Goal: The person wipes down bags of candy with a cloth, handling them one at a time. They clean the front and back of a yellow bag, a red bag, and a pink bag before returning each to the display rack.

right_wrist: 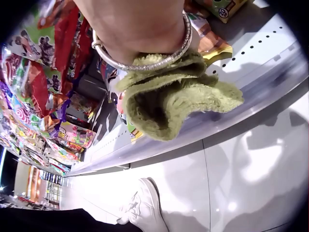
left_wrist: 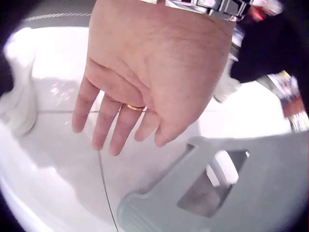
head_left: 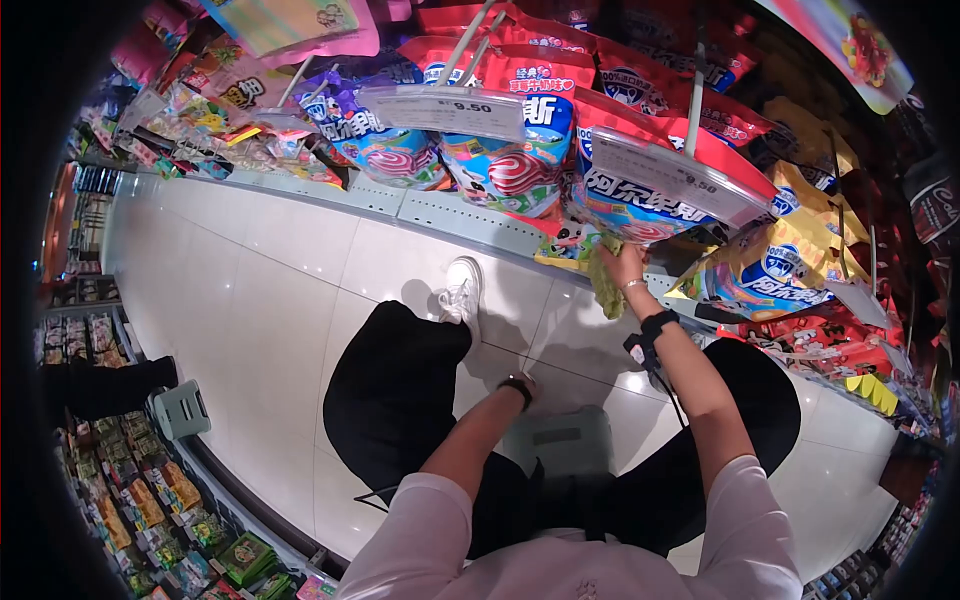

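My right hand grips a fuzzy green cloth at the front edge of the low metal shelf. Folds of the cloth hang below the bangle in the right wrist view, and the fingers are hidden there. Beside this hand lies a small yellow and green packet, under hanging red and blue candy bags. My left hand hangs palm in view with relaxed fingers and holds nothing. It is above the tiled floor, near a grey-green plastic stool between the person's legs.
Price-tag holders jut out on hooks above the shelf. Yellow candy bags hang to the right. Another grey-green stool stands at the left, near a dark-clothed leg. Packaged snacks fill a display at the lower left.
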Demonstrator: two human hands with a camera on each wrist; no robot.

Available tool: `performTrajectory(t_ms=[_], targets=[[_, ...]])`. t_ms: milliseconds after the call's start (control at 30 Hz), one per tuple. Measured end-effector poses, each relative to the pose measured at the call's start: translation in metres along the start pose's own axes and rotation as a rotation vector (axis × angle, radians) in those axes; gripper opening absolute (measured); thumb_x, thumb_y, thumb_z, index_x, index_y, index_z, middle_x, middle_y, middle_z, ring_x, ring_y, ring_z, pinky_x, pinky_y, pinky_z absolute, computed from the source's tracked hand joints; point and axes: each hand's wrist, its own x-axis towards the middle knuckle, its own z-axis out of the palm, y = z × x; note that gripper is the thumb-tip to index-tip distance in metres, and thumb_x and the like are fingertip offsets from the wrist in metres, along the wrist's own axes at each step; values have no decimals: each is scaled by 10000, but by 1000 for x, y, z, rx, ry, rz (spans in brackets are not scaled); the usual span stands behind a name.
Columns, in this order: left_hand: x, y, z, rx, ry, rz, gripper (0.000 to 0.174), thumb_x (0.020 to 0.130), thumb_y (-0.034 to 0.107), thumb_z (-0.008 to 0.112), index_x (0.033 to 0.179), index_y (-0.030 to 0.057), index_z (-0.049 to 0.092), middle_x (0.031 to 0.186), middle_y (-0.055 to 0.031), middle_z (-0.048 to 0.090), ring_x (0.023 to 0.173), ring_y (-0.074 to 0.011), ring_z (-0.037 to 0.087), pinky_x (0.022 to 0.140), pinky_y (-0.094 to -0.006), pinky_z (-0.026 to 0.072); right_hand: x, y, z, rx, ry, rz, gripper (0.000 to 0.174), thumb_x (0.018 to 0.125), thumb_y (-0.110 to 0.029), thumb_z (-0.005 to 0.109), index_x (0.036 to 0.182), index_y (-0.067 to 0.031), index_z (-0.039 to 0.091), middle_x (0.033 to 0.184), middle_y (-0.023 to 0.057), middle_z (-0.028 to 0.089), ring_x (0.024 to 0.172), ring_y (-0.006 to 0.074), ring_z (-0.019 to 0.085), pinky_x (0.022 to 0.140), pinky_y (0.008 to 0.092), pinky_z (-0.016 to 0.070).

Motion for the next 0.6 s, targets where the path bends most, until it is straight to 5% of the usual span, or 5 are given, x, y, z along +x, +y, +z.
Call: performTrajectory(t_ms=[100,200,333,467,600], targets=[[60,22,113,484,337,178,322,806,215,426,1033,82,611,1086,-147,577,1024,-315,541,842,-414,444,22,20,19,149,1,-233,518,690,-292,696,1075,3,512,1039,215,552,966,324,521,819,372,400],[-128,112,-58,705,-194,501,270,782,159,482,984,48,623,1002,-123,617,973,-304,572,806,-436,448,31,21,20,176,-243,-23,573,664,-322,722,1077,16,515,1058,197,558,925,289,548,806,367,410],[-151,118,-69,664,10,680,239,740,127,544,941,30,632,923,-99,639,916,-279,592,728,-438,457,28,20,22,244,74,-175,573,619,-370,724,1041,-15,567,969,186,605,911,308,573,799,360,420],[-209,94,-121,655,373,622,253,797,184,494,985,39,579,857,-108,630,830,-295,602,725,-473,447,22,17,5,189,46,-91,602,604,-340,728,1070,-4,547,1035,208,579,942,339,559,816,366,423],[-267,75,-176,299,442,473,436,816,294,516,1164,34,481,986,-185,591,934,-340,564,812,-425,429,2,33,-3,712,-110,178,464,667,-117,673,1087,-8,509,958,167,598,834,287,601,679,364,490]])
